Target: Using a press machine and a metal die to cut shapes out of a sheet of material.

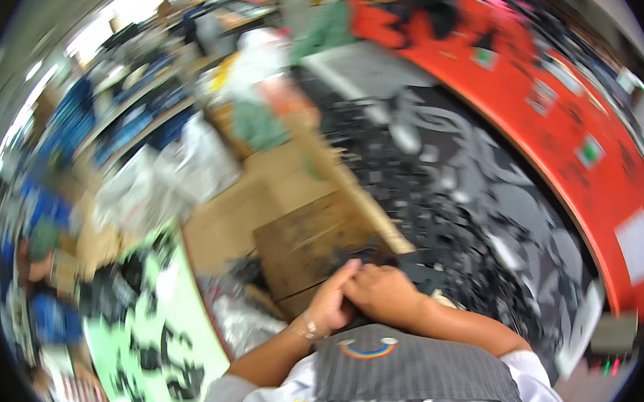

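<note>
— Grey striped apron (418, 360) lies nearest the camera, with a rainbow patch (368, 348) on its front. State the hand positions.

— The left hand (330, 305) and right hand (384, 293) meet just beyond the apron, touching. Right-hand fingers appear folded against the left hand. Left-hand fingers are partly hidden; I cannot tell whether anything is pinched between them. Each hand probably serves as a rest for the other.

— Locate the nearest item.

— The brown stained board (310, 236) lies just beyond the hands, on the near side of the cardboard (240, 219). Blur prevents confirming contact.

— Explain the wooden strip (363, 198).

— It borders the left side of the black cut pieces (387, 165), likely as a retaining stop. The red panel (601, 186) along the right side probably acts as a wall.

— And on the left?

— The light green desk (181, 287) carries dark pieces (181, 386), apparently spread out for separate access. White plastic bags (198, 161) sit farther off, presumably for storage; contents are unreadable.
</note>
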Demonstrator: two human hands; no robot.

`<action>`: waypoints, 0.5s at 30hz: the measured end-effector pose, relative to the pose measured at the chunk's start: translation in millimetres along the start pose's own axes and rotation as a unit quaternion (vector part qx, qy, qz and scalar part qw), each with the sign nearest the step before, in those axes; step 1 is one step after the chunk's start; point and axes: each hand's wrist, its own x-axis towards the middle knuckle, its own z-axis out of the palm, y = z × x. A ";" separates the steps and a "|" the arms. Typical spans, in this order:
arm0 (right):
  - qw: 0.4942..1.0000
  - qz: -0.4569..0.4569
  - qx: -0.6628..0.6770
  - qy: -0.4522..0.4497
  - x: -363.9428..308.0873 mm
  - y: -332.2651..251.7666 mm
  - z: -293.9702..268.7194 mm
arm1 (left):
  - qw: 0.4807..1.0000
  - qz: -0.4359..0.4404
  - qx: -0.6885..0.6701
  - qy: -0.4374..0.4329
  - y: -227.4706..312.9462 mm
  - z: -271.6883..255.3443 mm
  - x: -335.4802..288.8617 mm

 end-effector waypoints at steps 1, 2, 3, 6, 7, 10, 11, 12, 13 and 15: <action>0.997 -0.047 0.053 0.022 -6.6 -9.0 1.9 | 1.000 0.016 0.000 0.015 -14.0 -10.6 -9.1; 0.993 -0.080 0.075 0.038 -15.8 -17.4 9.1 | 0.998 0.046 -0.015 0.029 -28.0 -19.5 -18.0; 0.994 -0.089 0.064 0.014 -19.7 -34.7 -2.5 | 0.996 0.078 -0.031 0.043 -39.9 -31.4 -25.2; 0.974 -0.218 0.051 0.020 -32.9 -66.7 -1.0 | 0.964 0.207 -0.165 0.015 -61.1 -69.2 -49.6; 0.966 -0.248 0.068 0.026 -36.7 -75.9 3.4 | 0.931 0.266 -0.208 0.137 -58.5 -68.3 -74.6; 0.951 -0.258 0.158 -0.058 -46.0 -93.5 -15.9 | 0.849 0.449 -0.236 0.152 -51.0 -126.0 -144.3; 0.948 -0.267 0.160 -0.061 -53.2 -91.6 -15.6 | 0.825 0.486 -0.235 0.166 -43.1 -138.7 -172.2; 0.958 -0.233 0.149 -0.072 -61.8 -87.1 -13.8 | 0.787 0.542 -0.227 0.186 -37.4 -149.4 -201.1; 0.968 -0.194 0.138 -0.081 -70.2 -80.9 -10.6 | 0.748 0.593 -0.216 0.205 -30.4 -161.5 -229.2; 0.971 -0.171 0.139 -0.093 -88.8 -62.7 -7.9 | 0.702 0.642 -0.215 0.223 -18.4 -198.7 -283.7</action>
